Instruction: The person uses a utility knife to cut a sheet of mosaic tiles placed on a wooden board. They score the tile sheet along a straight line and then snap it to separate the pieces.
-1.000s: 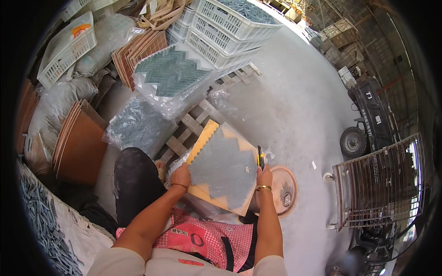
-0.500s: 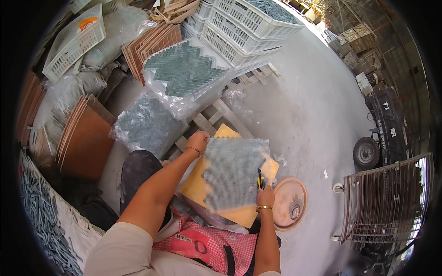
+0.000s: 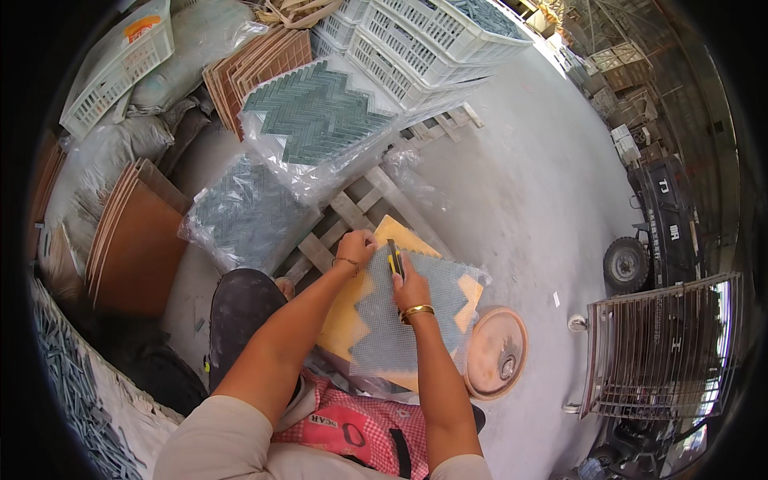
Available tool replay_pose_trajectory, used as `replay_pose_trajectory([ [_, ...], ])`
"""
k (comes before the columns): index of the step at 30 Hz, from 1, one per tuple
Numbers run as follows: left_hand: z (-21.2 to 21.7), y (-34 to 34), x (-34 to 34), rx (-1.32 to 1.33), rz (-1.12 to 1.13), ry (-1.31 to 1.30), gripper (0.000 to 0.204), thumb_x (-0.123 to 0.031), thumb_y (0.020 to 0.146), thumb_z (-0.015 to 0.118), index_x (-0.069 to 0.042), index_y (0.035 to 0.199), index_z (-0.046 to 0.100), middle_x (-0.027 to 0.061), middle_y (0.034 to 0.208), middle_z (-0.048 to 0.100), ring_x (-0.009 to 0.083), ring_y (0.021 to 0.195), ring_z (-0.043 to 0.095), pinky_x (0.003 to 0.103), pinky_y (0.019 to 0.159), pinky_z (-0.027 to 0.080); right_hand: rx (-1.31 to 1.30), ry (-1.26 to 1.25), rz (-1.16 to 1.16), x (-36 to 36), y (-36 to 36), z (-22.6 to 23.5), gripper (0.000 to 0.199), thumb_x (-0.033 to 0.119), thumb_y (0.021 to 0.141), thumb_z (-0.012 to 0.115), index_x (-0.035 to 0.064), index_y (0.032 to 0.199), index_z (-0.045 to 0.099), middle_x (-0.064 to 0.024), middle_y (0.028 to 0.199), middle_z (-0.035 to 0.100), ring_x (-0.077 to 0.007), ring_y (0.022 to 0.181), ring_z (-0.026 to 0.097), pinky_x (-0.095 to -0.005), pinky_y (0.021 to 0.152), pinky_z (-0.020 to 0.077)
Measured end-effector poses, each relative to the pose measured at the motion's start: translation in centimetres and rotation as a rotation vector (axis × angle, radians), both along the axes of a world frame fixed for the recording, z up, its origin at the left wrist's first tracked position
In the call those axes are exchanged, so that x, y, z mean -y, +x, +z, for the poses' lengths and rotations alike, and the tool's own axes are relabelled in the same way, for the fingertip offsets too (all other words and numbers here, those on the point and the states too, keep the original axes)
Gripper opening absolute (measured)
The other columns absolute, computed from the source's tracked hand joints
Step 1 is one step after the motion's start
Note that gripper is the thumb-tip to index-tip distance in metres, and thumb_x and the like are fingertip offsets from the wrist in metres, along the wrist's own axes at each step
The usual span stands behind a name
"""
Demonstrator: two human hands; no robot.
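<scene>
While the left hand (image 3: 358,248) presses the mesh sheet (image 3: 400,320) flat on its yellow board (image 3: 340,324), the right hand (image 3: 410,290) grips a knife (image 3: 394,258): trimming appears underway. Next cut needs a steady sheet. Pallet (image 3: 352,212), bagged tiles (image 3: 316,112) and crates (image 3: 416,40) stand on concrete floor (image 3: 520,184).
</scene>
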State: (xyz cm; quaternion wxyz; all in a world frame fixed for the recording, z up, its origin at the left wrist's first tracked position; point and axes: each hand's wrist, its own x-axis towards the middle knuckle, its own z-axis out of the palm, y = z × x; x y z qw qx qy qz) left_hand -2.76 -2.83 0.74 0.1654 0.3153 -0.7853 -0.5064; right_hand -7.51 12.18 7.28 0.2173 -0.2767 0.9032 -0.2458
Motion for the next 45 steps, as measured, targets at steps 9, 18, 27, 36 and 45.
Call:
replay_pose_trajectory([
  [9,-0.7,-0.1,-0.5,-0.046,0.102,0.013,0.008,-0.014,0.067,0.061,-0.008,0.072,0.063,0.0125,0.074,0.062,0.0322,0.073,0.059,0.039,0.066,0.048,-0.165,0.245,0.104,2.3,1.1,1.3,0.049,0.013,0.082,0.053,0.0077,0.129,0.039,-0.0257,0.079,0.060,-0.0406,0.073,0.059,-0.0474,0.066,0.0476],
  [18,-1.8,-0.6,0.0,-0.065,0.097,0.119,0.009,-0.014,0.065,0.062,-0.008,0.071,0.065,0.0117,0.071,0.062,0.0289,0.068,0.061,0.035,0.064,0.048,-0.053,0.045,0.037,0.9,2.5,-0.6,0.048,0.010,0.082,0.052,0.0049,0.129,0.042,-0.0192,0.071,0.062,-0.0220,0.047,0.061,-0.0342,0.055,0.0502],
  [27,-2.4,0.0,0.3,-0.118,0.056,0.126,0.011,-0.011,0.066,0.064,-0.003,0.072,0.064,0.0108,0.065,0.062,0.0203,0.060,0.059,0.030,0.058,0.046,0.241,-0.019,-0.118,1.7,4.2,2.5,0.048,0.008,0.081,0.053,0.0020,0.127,0.043,-0.0245,0.072,0.060,-0.0321,0.057,0.062,-0.0401,0.059,0.0500],
  [36,-2.2,0.0,0.6,-0.155,0.031,0.176,0.010,-0.010,0.065,0.065,-0.003,0.072,0.065,0.0105,0.066,0.063,0.0198,0.061,0.061,0.030,0.059,0.047,0.099,-0.086,-0.100,1.2,4.9,-1.8,0.048,0.009,0.083,0.051,0.0032,0.129,0.042,-0.0177,0.072,0.062,-0.0192,0.047,0.060,-0.0311,0.049,0.0497],
  [45,-1.3,0.3,1.0,-0.116,-0.065,0.147,0.008,-0.008,0.063,0.063,-0.003,0.070,0.066,0.0115,0.066,0.063,0.0199,0.061,0.061,0.030,0.060,0.048,0.286,-0.113,-0.161,1.6,5.4,1.1,0.048,0.009,0.082,0.051,0.0029,0.129,0.041,-0.0165,0.074,0.062,-0.0185,0.048,0.061,-0.0306,0.050,0.0502],
])
